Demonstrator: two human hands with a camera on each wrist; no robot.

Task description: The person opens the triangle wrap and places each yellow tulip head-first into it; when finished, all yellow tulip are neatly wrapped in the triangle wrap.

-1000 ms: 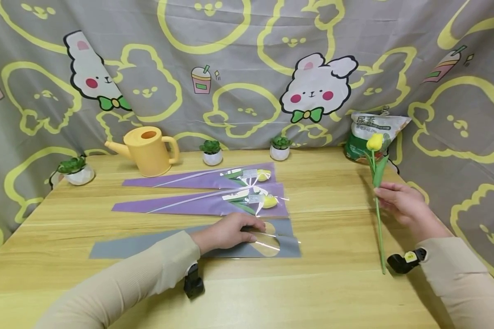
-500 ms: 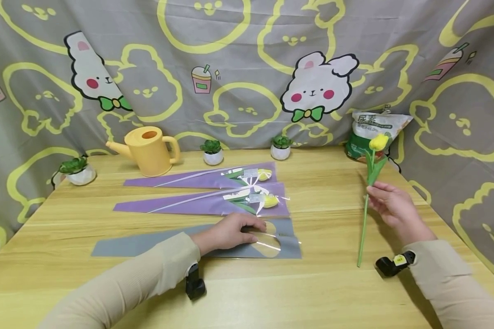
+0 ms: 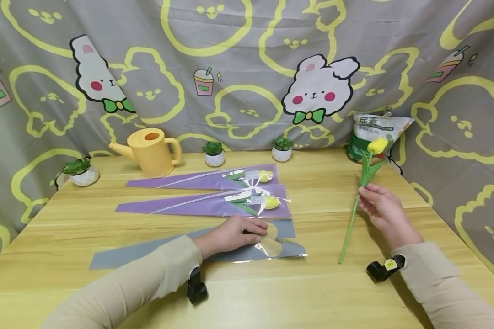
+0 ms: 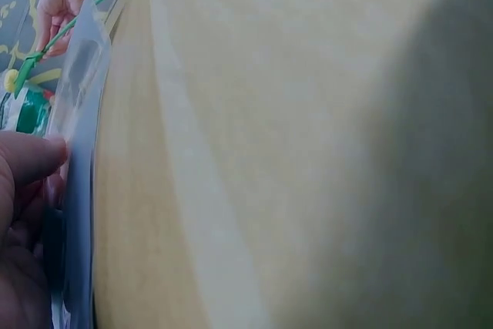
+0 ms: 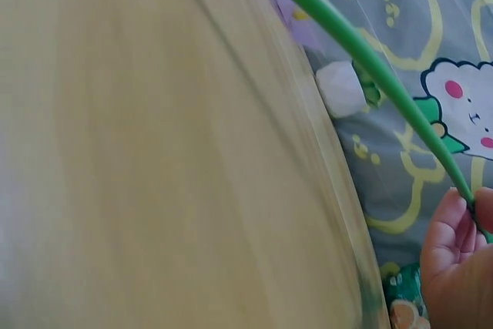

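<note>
A yellow artificial tulip (image 3: 370, 167) is in my right hand (image 3: 384, 210), which pinches its green stem (image 5: 370, 55) just below the leaves. The blossom points away toward the back, and the lower stem slants toward the grey sleeve. My left hand (image 3: 230, 235) is at a flat grey flower sleeve (image 3: 144, 246) with a clear front, its thumb and fingers pinching the film near the wide end. That clear film (image 4: 85, 52) stands raised at the opening in the left wrist view. Behind the grey sleeve lie two purple sleeves (image 3: 181, 203), each with a yellow tulip inside.
At the back stand a yellow watering can (image 3: 152, 153), a white potted succulent (image 3: 215, 157) and another potted succulent (image 3: 282, 153). A third potted plant (image 3: 81, 176) is at the left edge. A green and white bag (image 3: 360, 137) leans at the back right against the patterned curtain.
My right hand has brought the tulip leftward, its stem end swinging toward the grey sleeve. My left hand stays at the sleeve, whose wide end has shifted and its film now bulges up.
</note>
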